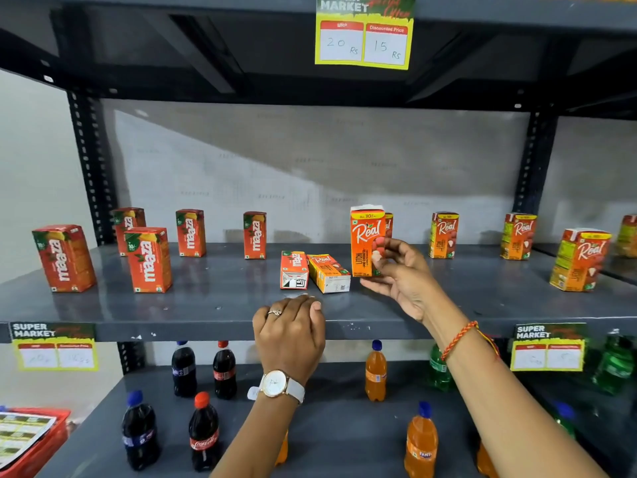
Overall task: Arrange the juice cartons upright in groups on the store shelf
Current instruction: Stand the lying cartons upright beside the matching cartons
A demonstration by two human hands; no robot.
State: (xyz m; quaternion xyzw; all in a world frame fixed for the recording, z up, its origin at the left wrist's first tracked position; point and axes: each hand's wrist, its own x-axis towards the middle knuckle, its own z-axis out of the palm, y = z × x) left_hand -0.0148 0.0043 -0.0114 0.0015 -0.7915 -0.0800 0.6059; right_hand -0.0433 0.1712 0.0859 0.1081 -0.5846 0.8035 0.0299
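Note:
My right hand grips an orange Real litchi carton upright, just above the grey middle shelf. To its left two cartons lie flat side by side: a red Maaza carton and an orange Real carton. My left hand rests curled on the shelf's front edge, holding nothing. Several red Maaza cartons stand upright on the left, the nearest pair being Maaza and Maaza. Upright Real cartons stand on the right, among them Real, Real and Real.
Yellow price tags hang from the upper shelf and from the middle shelf's front lip. The lower shelf holds cola bottles, orange soda bottles and green bottles. A red tray with papers sits at bottom left.

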